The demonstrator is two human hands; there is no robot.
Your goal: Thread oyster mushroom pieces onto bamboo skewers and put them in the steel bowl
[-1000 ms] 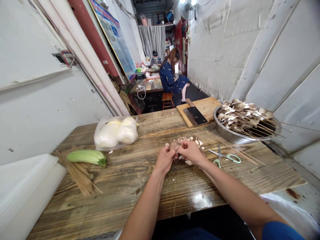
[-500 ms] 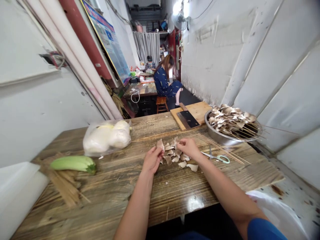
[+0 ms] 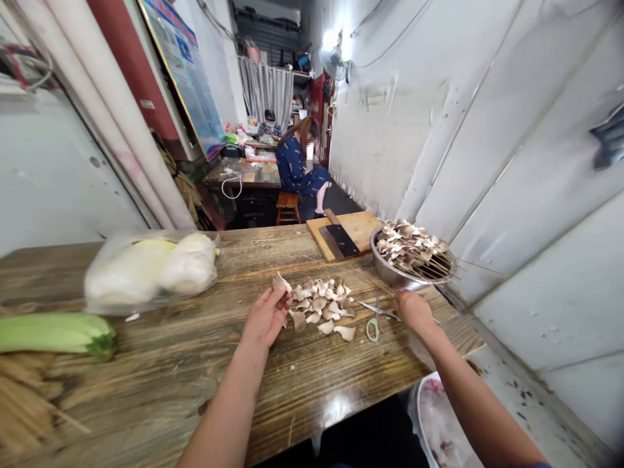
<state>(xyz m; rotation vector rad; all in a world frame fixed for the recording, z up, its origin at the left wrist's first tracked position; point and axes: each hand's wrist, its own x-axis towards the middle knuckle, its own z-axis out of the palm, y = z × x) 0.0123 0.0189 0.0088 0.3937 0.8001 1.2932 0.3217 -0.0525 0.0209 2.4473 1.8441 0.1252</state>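
Observation:
My left hand (image 3: 266, 316) pinches one pale mushroom piece (image 3: 281, 282) at the left edge of a loose pile of mushroom pieces (image 3: 322, 309) on the wooden table (image 3: 195, 364). To the right of the pile, my right hand (image 3: 413, 307) rests on the table with its fingers curled down. It sits beside the green-handled scissors (image 3: 374, 320) and just in front of a steel bowl (image 3: 386, 273). The bowl is filled with skewered mushrooms (image 3: 412, 246). What the right fingers hold is hidden.
A cutting board (image 3: 363, 225) with a cleaver (image 3: 341, 239) lies behind the bowl. A plastic bag of white vegetables (image 3: 151, 270), a green vegetable (image 3: 53, 331) and a bundle of bamboo sticks (image 3: 24, 396) sit at the left. A white-lined bin (image 3: 433, 422) stands below the table's right end. Two people sit far back (image 3: 297, 166).
My hands have separated. The right hand left the pile and moved right, to beside the scissors and bowl. The left hand lifted one mushroom piece. The camera has swung right.

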